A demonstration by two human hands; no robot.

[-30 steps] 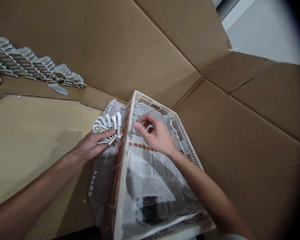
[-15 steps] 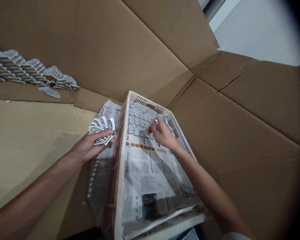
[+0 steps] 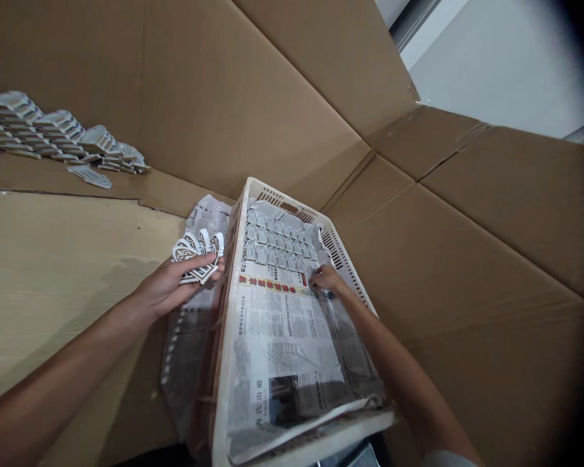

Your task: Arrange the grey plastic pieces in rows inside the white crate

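My left hand [image 3: 163,285] is closed around a fan of several arch-shaped ornamental pieces [image 3: 194,255], white-edged with brown scroll patterns, held just left of the crate. Over in the white plastic crate [image 3: 226,344], my right hand [image 3: 327,277] reaches down with fingers pinched at the right end of the nearest row. A small ornamental piece [image 3: 313,268] shows at its fingertips, mostly covered by them. Rows of similar pieces [image 3: 272,240] lie side by side on the newspaper [image 3: 272,331] lining the crate.
Stacked piles of the same pieces [image 3: 53,130] stand at the far left, with one loose piece [image 3: 90,175] in front. Cardboard walls [image 3: 253,97] rise behind and to the right. More newspaper [image 3: 194,324] hangs beside the crate's left side.
My right hand has moved right and down from above the rows to the end of the nearest row, uncovering the laid pieces. My left hand keeps its fan of pieces.
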